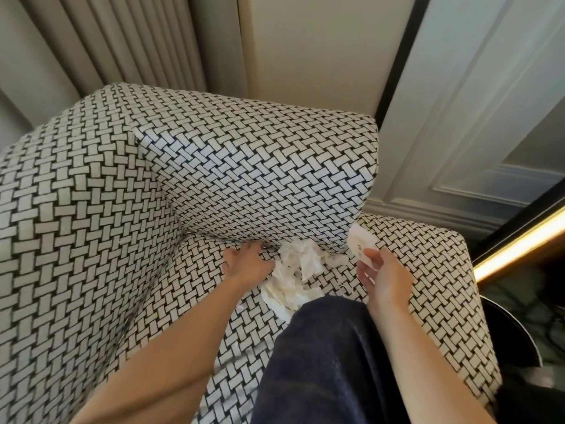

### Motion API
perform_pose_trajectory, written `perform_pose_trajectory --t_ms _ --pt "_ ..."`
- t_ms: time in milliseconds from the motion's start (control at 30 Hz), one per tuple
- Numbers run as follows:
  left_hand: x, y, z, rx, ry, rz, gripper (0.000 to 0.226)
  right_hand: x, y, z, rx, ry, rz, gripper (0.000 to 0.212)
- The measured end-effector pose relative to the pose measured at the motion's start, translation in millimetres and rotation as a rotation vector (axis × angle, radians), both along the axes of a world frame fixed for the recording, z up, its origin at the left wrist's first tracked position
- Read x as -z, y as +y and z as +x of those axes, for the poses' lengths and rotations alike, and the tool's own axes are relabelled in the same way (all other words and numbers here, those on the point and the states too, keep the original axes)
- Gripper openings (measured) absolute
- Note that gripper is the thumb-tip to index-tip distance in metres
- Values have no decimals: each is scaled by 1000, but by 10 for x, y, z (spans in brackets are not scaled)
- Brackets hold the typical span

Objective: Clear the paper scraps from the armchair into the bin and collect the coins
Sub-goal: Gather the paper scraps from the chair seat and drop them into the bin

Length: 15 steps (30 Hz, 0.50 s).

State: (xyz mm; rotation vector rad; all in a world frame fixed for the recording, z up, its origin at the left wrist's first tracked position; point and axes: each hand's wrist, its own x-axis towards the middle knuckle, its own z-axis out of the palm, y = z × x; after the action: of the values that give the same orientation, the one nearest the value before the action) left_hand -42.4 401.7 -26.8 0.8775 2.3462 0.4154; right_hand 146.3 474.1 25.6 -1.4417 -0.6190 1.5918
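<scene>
The armchair is covered in black-and-white woven-pattern fabric. A heap of crumpled white paper scraps lies on its seat at the foot of the back cushion. My left hand rests on the seat just left of the heap, fingers reaching toward the crease under the cushion. My right hand is raised right of the heap and pinches a small white paper scrap with faint print. No coins are visible.
My knee in dark blue trousers rests on the seat front. A dark round bin stands on the floor right of the armchair. Curtains hang behind, with a panelled wall and a glowing light strip at right.
</scene>
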Motion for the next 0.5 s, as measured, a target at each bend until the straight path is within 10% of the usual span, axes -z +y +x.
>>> perform_pose_trajectory --t_ms 267,500 --pt "238 -72 19 -380 -130 504 27 70 -23 17 -17 -74 87 29" --pt "-58 -72 243 -245 -173 570 26 78 -45 55 12 -50 79 27"
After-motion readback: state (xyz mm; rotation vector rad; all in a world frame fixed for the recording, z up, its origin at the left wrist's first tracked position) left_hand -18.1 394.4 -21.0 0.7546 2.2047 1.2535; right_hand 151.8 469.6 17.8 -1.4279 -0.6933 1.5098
